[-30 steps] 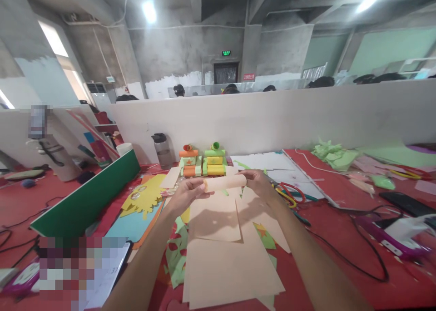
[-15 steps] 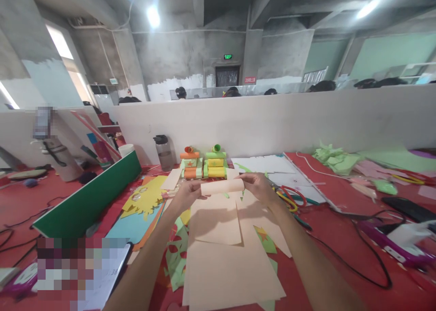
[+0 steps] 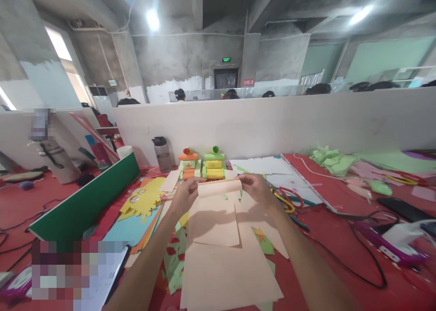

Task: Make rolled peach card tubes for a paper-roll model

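A pale peach sheet of paper, curled into a roll [image 3: 219, 188], is held up between my two hands over the table. My left hand [image 3: 186, 194] pinches its left end, and my right hand [image 3: 255, 189] grips the right end. Beneath lie flat peach paper sheets [image 3: 228, 270], a smaller peach sheet [image 3: 214, 227] on top of larger ones. Just behind the roll stand two paper models built from rolled tubes, one orange and pale green [image 3: 188, 163], the other green and yellow [image 3: 214, 163].
Scissors [image 3: 288, 198] lie to the right, with a cable and a purple power strip [image 3: 391, 245] beyond. At left are a green board [image 3: 88, 195], yellow cut paper [image 3: 145, 197] and a phone [image 3: 109, 274]. A bottle [image 3: 161, 154] stands by the white partition [image 3: 272, 125].
The roll stays between both hands; its far edge now shows as a thin strip along the top. My view has shifted slightly. The models and flat sheets stay where they were.
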Available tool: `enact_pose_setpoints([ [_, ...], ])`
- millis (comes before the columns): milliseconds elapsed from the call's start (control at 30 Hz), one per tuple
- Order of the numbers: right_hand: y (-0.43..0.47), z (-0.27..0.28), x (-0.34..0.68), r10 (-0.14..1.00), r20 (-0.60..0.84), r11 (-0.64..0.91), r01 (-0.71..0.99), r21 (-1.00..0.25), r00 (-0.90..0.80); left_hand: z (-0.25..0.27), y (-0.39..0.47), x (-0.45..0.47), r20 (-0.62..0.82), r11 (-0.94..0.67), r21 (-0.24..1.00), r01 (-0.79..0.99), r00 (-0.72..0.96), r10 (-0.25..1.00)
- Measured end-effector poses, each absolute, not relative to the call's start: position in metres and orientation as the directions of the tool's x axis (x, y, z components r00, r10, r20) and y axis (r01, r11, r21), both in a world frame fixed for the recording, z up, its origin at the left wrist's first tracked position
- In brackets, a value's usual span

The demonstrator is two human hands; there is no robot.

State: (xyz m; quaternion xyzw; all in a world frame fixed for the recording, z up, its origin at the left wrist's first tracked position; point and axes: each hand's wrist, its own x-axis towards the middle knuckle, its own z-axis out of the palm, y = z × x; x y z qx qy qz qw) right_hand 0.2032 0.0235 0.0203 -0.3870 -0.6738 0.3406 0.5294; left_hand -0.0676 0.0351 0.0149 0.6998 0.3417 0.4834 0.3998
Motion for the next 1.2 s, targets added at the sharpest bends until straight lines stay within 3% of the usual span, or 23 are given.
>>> enact_pose_setpoints([
  [200, 0.021, 0.022, 0.204, 0.857, 0.507, 0.515, 0.188, -0.836, -0.095, 0.013, 0.04, -0.062, 0.401, -0.417, 0.909, 0.01, 0.255, 0.88],
  [367, 0.022, 0.02, 0.204, 0.849, 0.52, 0.528, 0.179, -0.83, -0.09, 0.012, 0.04, -0.06, 0.378, -0.396, 0.915, 0.07, 0.186, 0.907],
  [867, 0.025, 0.015, 0.204, 0.866, 0.497, 0.499, 0.173, -0.849, -0.056, 0.008, 0.04, -0.058, 0.38, -0.385, 0.923, 0.002, 0.17, 0.909],
  [1200, 0.031, 0.008, 0.202, 0.879, 0.46, 0.471, 0.081, -0.878, -0.122, 0.005, 0.047, -0.061, 0.368, -0.373, 0.927, 0.034, 0.102, 0.924],
])
